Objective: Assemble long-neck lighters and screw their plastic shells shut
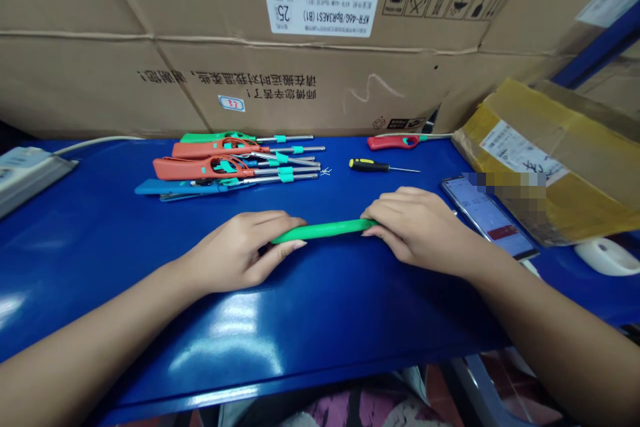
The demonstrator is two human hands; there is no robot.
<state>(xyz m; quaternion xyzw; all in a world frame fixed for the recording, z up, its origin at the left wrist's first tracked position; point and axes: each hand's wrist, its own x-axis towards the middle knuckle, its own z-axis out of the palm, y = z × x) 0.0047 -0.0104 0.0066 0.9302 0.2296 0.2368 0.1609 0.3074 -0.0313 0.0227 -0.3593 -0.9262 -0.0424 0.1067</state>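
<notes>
Both hands hold a long, slim green plastic piece [330, 230] level above the blue table, one at each end. My left hand [245, 247] pinches its left end between thumb and fingers. At the right end, the fingers and thumb of my right hand [415, 230] are closed on it and cover the tip. Beyond the hands lies a pile of long-necked lighters with orange, green and blue handles; the front orange lighter [185, 168] has a turquoise band on its metal tube. A screwdriver [370, 165] with a black and yellow handle lies beyond my right hand.
A red lighter [393, 142] lies at the back, against a large cardboard box [200, 0]. To the right are a phone [480, 214], a taped yellow-brown parcel [590, 180] and a white mouse-like object [606, 257]. A white power strip [25, 174] sits at the left.
</notes>
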